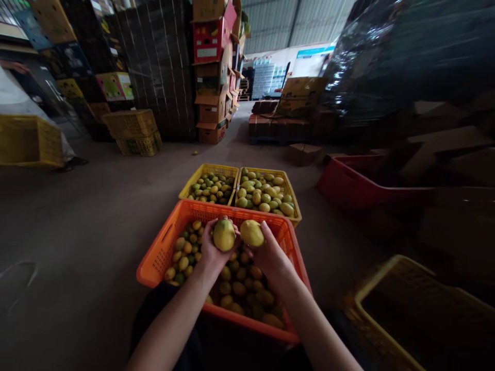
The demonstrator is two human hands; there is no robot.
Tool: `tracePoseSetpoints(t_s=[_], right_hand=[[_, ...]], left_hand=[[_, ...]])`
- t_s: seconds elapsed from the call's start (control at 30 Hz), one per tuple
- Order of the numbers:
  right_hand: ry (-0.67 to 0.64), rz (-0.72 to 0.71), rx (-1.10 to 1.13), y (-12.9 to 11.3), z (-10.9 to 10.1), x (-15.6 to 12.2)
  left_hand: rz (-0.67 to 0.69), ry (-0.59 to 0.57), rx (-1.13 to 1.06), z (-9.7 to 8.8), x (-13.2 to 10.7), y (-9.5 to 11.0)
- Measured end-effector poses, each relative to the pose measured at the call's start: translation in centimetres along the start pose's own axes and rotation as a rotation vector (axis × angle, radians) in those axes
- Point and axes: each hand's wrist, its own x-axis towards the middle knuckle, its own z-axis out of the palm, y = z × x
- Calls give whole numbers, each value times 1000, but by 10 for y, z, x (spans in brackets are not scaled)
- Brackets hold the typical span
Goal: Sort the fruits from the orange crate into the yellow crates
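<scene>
My left hand (212, 252) is closed round a yellow-green mango (224, 234), held up over the orange crate (157, 263). Right beside it, my right hand (270, 252) grips a second, yellower mango (251, 233). The two fruits are nearly touching. The orange crate sits just in front of my knees and is full of several small yellow-green mangoes (237, 286). Both forearms reach forward over its near rim.
Two yellow crates of sorted mangoes, left (211, 170) and right (288, 183), stand just beyond the orange one. A red crate (348, 188) lies to the right, an empty yellow crate (390, 278) at lower right. Stacked cartons (211, 67), yellow crates (131, 131) and a person's white sleeve (15, 98) are at the back left.
</scene>
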Motion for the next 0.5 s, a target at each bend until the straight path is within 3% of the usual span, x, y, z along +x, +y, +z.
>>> tracePoseSetpoints(t_s=[0.27, 0.5], right_hand=[[39, -10, -93, 7, 3, 1], [8, -18, -100, 5, 5, 0]], left_hand=[[122, 80, 81, 4, -2, 2], [124, 92, 107, 2, -2, 4]])
